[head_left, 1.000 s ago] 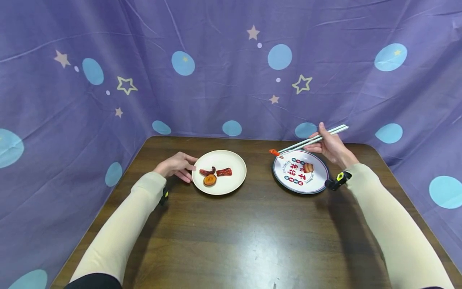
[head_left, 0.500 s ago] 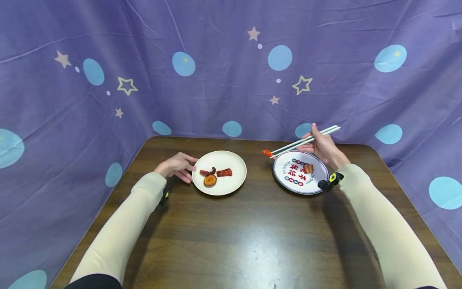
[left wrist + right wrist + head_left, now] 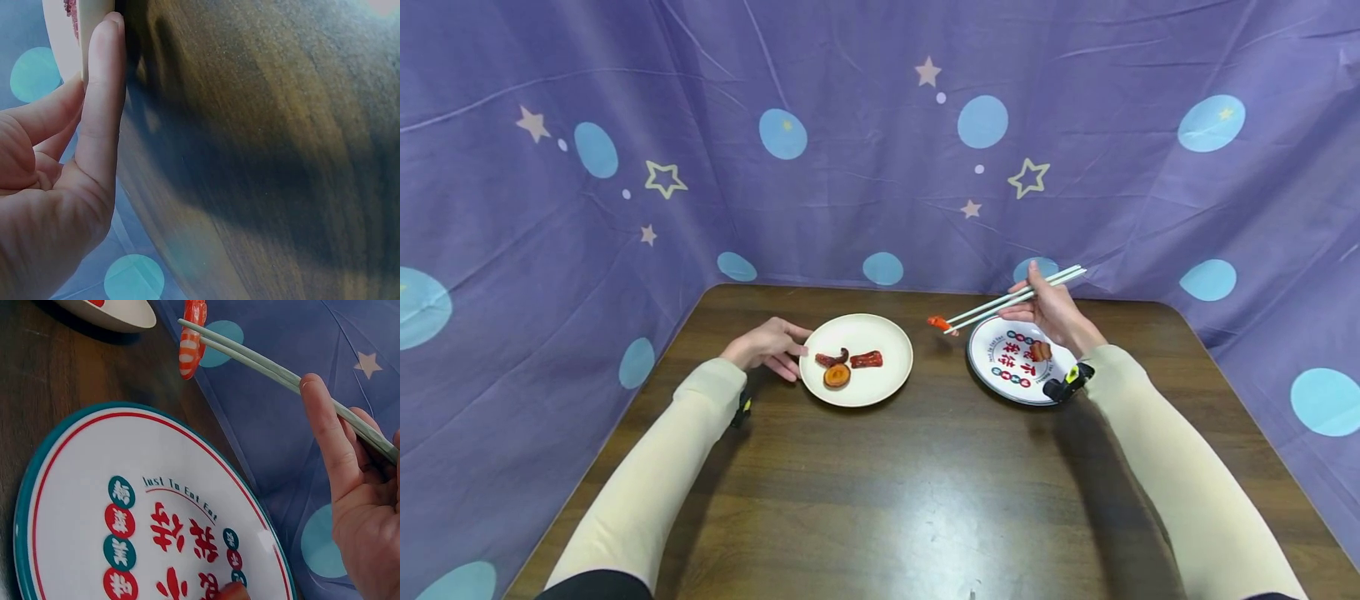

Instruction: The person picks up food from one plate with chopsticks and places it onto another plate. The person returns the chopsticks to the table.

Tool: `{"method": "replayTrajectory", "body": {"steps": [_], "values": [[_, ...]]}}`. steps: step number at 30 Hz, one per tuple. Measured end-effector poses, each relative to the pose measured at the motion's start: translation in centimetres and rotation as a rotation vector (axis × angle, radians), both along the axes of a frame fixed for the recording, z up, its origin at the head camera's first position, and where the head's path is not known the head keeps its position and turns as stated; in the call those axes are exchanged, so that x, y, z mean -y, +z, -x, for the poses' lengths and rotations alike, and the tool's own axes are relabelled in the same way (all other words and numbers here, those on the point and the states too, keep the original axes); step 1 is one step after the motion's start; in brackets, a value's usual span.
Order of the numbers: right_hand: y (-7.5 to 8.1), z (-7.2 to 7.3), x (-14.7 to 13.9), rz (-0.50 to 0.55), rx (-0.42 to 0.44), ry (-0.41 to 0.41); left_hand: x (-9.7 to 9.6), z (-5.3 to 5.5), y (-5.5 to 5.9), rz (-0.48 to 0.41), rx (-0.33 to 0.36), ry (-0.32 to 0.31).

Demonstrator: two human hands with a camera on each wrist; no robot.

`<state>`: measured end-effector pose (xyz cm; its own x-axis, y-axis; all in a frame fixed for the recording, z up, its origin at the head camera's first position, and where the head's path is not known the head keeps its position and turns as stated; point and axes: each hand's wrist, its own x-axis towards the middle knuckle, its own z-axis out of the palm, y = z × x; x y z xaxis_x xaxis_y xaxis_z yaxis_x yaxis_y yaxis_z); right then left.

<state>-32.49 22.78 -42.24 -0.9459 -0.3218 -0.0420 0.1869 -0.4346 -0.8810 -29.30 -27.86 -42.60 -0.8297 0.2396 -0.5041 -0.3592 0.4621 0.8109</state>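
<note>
My left hand (image 3: 767, 344) grips the left rim of a cream plate (image 3: 891, 342), its fingers meeting the edge in the left wrist view. On that plate lie a dark red curled piece (image 3: 829, 359), a red strip like bacon (image 3: 867, 359) and a round orange-brown slice with a dark rim (image 3: 837, 376). With my right hand (image 3: 1052, 315) I hold pale green chopsticks (image 3: 262, 364). Their tips pinch an orange-red shrimp (image 3: 190, 347) with white stripes, above the table between the two plates. Partly under that hand sits a white printed plate (image 3: 87, 450) bearing a brown food piece (image 3: 1041, 351).
The brown wooden table (image 3: 820, 492) reaches back to a purple curtain (image 3: 865, 167) with stars and blue dots, which also runs along both sides. Dark camera mounts sit on both wrists, the right one (image 3: 1063, 385) overlapping the printed plate in the head view.
My right hand has moved left with the chopsticks and shrimp, from over the printed plate to the gap between the plates. The left hand and both plates stay in place.
</note>
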Motion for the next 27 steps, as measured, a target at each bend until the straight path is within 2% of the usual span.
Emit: {"method": "replayTrajectory", "body": {"steps": [9,27], "values": [[-0.4,0.0,1.4,0.010,-0.022,0.007,0.0,-0.1,0.0,0.003,-0.005,-0.004],[0.0,0.0,4.7,-0.050,-0.003,-0.020,0.1,-0.1,0.0,0.000,-0.004,-0.002]]}}
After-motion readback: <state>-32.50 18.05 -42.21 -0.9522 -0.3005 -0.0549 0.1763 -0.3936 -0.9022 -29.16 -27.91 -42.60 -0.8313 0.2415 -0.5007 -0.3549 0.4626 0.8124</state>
